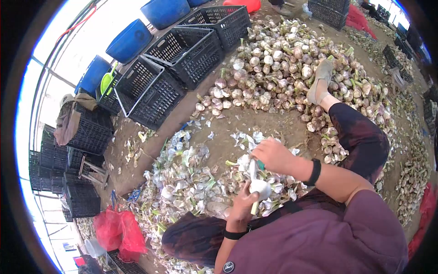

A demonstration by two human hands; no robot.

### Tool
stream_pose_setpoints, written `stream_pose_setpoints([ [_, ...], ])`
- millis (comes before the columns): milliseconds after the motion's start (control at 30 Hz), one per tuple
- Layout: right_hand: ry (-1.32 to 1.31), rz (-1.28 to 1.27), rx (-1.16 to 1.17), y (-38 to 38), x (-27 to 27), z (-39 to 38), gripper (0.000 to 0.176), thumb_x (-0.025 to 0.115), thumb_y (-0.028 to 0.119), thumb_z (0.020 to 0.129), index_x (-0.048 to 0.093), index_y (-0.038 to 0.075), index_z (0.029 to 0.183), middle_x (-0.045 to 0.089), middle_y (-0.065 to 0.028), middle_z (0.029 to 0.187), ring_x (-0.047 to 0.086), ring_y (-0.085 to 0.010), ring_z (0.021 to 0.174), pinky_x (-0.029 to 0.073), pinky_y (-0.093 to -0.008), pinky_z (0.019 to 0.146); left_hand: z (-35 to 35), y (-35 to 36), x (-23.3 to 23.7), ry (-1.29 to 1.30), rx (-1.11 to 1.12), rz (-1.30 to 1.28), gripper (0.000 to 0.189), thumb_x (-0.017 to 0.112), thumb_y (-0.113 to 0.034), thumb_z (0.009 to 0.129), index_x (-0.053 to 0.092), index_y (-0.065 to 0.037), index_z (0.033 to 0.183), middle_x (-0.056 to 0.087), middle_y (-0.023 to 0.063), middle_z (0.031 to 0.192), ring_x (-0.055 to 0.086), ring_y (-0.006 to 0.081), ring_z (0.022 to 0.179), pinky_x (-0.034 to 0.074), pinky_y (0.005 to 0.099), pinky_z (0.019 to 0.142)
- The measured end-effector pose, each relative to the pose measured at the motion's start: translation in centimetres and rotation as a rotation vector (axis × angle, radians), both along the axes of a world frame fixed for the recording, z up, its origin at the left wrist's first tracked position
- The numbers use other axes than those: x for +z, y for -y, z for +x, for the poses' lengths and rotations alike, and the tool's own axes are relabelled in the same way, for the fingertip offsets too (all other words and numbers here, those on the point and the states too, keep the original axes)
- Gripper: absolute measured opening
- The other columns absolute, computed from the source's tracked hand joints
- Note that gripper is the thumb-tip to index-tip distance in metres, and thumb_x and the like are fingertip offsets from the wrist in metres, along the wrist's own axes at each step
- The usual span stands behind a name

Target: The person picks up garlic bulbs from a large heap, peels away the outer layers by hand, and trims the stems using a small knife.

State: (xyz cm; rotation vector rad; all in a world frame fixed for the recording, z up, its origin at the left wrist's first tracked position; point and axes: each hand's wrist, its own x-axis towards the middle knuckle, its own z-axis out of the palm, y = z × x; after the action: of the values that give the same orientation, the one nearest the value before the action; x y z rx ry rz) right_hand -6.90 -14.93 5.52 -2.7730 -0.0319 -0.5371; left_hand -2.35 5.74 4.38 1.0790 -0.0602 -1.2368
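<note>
My left hand is closed round a white garlic bulb, with its cut stem pointing down toward my lap. Just above it, my right hand is closed in a pinch. A small green-handled tool shows under its fingers, most of it hidden. A pale strip of garlic skin stretches between the right fingers and the bulb. Beneath both hands lies a thick litter of garlic skins.
A large heap of unpeeled garlic lies ahead, against my sandalled foot. Black plastic crates and blue tubs line the left. A crate carries a draped cloth. Red mesh bags lie at lower left, near a small wooden stool.
</note>
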Motion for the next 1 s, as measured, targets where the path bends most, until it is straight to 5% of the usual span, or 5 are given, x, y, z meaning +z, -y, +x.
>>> stream_pose_setpoints([
  [233,-0.571,-0.107,-0.237,0.9,-4.0,-0.2,0.015,0.057,0.016,0.072,0.064,0.006,0.081,0.065,-0.0082,0.077,0.062,-0.0221,0.085,0.047,-0.0371,0.078,0.3,0.4,1.8,0.247,0.152,-0.084,0.061,0.073,0.004,0.064,0.038,-0.003,0.114,0.05,0.0115,0.114,0.056,0.0197,0.097,0.049,0.0316,0.082],
  [333,-0.901,0.012,-0.184,0.7,-1.4,-1.0,0.02,0.058,0.015,0.073,0.063,0.004,0.089,0.066,-0.0114,0.089,0.061,-0.0235,0.094,0.048,-0.037,0.079,0.4,0.3,0.1,0.456,0.198,-0.005,0.063,0.073,0.005,0.064,0.037,-0.002,0.115,0.05,0.0109,0.112,0.056,0.0191,0.096,0.05,0.031,0.08],
  [433,-0.105,0.361,0.085,-0.6,-0.9,-1.5,0.024,0.058,0.015,0.073,0.06,0.003,0.094,0.063,-0.0129,0.099,0.059,-0.0246,0.095,0.049,-0.0339,0.076,0.8,0.1,-1.2,0.726,0.193,0.168,0.06,0.075,0.003,0.066,0.039,-0.001,0.113,0.052,0.0109,0.106,0.057,0.0169,0.093,0.051,0.0279,0.076],
  [667,-0.105,0.156,0.165,-4.3,0.9,-2.1,0.017,0.058,0.011,0.071,0.056,0.007,0.088,0.057,-0.006,0.082,0.059,-0.0236,0.081,0.049,-0.0333,0.068,0.7,0.2,-2.5,0.864,0.146,0.433,0.059,0.082,-0.015,0.062,0.048,0.001,0.107,0.061,0.0139,0.095,0.061,0.0175,0.083,0.049,0.0296,0.073],
  [1000,-0.118,0.095,0.199,-4.4,1.2,-2.3,0.009,0.054,0.013,0.073,0.051,0.006,0.077,0.055,-0.0068,0.076,0.059,-0.0231,0.076,0.05,-0.0333,0.064,0.2,0.2,-0.2,0.913,-0.006,0.533,0.064,0.081,-0.009,0.062,0.043,0.003,0.112,0.061,0.0145,0.098,0.06,0.017,0.087,0.05,0.0292,0.075],
])
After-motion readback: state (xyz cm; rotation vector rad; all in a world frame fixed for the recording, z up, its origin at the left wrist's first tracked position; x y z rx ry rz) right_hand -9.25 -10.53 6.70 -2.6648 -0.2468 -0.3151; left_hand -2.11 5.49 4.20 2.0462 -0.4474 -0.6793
